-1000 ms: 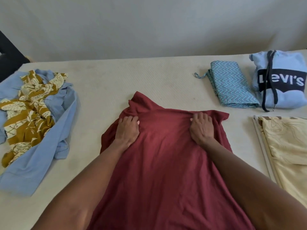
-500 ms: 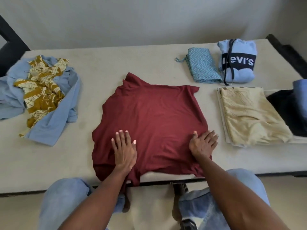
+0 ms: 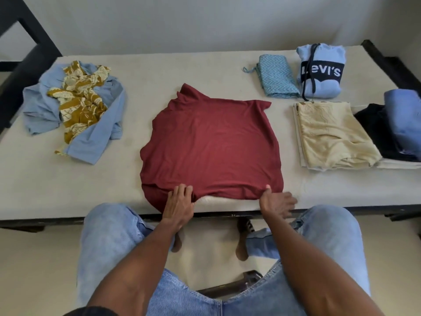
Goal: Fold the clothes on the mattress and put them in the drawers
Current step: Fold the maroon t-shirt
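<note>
A dark red shirt [image 3: 211, 147] lies spread flat in the middle of the mattress [image 3: 45, 190], its near hem at the mattress front edge. My left hand [image 3: 180, 201] grips the hem at its near left part, where the cloth bunches under my fingers. At the hem's near right corner my right hand [image 3: 276, 201] pinches the cloth, thumb on top. A crumpled pile of a light blue shirt [image 3: 91, 137] and a mustard patterned cloth [image 3: 79, 103] lies at the left.
Folded items lie at the right: a teal zigzag cloth [image 3: 276, 76], a light blue Levi's hoodie [image 3: 321, 71], a beige cloth [image 3: 330, 133], then black [image 3: 373, 124] and blue [image 3: 405, 117] garments. My knees in jeans are below the mattress edge. A black bed frame [image 3: 387, 65] borders the mattress.
My hands slid from the shirt's far shoulders down over it to the near hem, where they now take hold. My head pulled back, so more of the mattress shows.
</note>
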